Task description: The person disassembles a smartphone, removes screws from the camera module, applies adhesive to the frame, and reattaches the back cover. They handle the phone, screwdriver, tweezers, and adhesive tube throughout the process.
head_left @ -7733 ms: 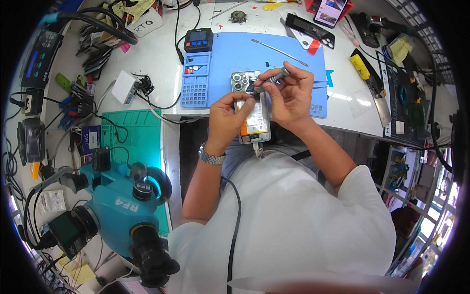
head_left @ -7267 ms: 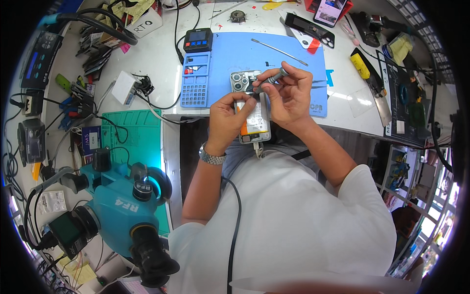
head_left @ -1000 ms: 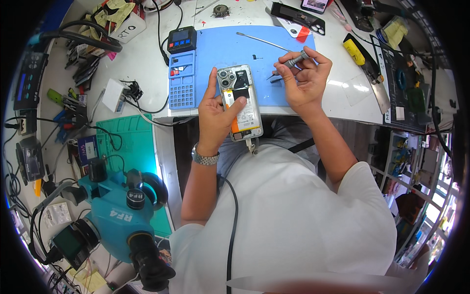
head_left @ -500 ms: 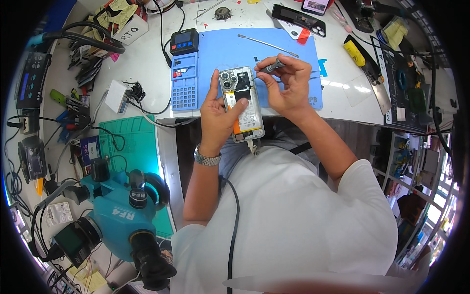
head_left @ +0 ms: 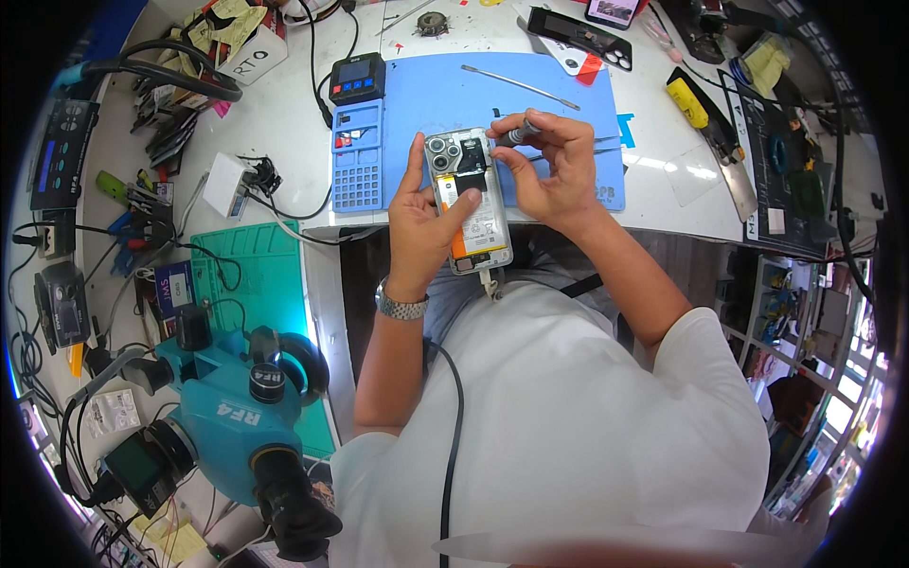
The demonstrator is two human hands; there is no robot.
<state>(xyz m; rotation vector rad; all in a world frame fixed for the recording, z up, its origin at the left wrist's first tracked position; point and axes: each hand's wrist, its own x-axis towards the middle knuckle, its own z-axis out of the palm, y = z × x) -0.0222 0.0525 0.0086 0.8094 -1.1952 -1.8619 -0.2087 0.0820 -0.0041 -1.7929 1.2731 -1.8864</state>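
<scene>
My left hand (head_left: 423, 224) is closed around the left side of a smartphone (head_left: 486, 222) whose back cover is off. The phone's battery, camera lenses and dark inner parts lie exposed, and my left thumb presses near its middle. A white cable plug (head_left: 487, 280) sits at its lower end. At the phone's upper right edge, my right hand (head_left: 557, 175) pinches a small grey screwdriver (head_left: 517, 133) between thumb and fingers. The screwdriver's tip is close to the phone's side; whether it touches cannot be made out.
Beneath the hands' far side lies a blue work mat (head_left: 426, 90) with a metal spudger (head_left: 520, 87). A small black device (head_left: 357, 78) stands at its left corner. A teal microscope (head_left: 227, 407) rises at lower left. Another phone part (head_left: 579, 38) lies at the back right.
The screwdriver in my right hand has tilted and shifted slightly left, and my right fingers have rolled around it. My left hand and the phone have stayed nearly still.
</scene>
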